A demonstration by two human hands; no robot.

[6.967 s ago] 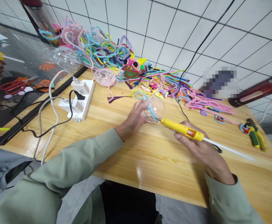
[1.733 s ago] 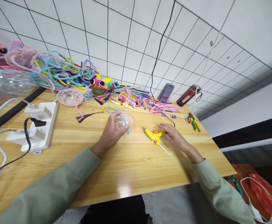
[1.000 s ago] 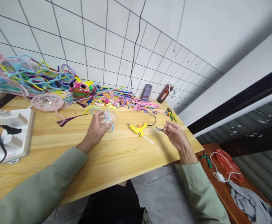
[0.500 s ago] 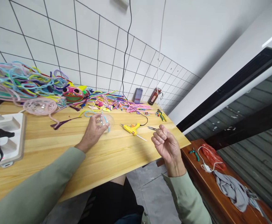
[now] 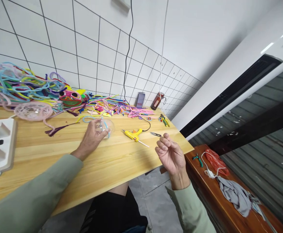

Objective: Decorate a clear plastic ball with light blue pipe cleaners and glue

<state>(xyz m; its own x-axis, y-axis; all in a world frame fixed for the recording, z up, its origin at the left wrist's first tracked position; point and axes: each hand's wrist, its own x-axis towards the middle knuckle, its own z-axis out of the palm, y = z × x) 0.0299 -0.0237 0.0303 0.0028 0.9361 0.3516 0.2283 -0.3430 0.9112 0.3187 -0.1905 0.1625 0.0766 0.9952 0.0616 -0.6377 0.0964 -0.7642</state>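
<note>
My left hand (image 5: 91, 137) grips the clear ball (image 5: 110, 127), with a blue strip (image 5: 106, 124) against it, over the worktop (image 5: 102, 168). My right hand (image 5: 172, 157) is curled; I can't tell whether it holds the snips (image 5: 155, 134) at its fingertips. The glue gun (image 5: 133, 134) lies between the hands.

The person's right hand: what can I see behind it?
Beyond the right hand, the pointed end of small snips shows against the wooden table. The hand hides their other end, so whether it holds them is unclear. Whatever lies straight behind the hand is covered.
</note>
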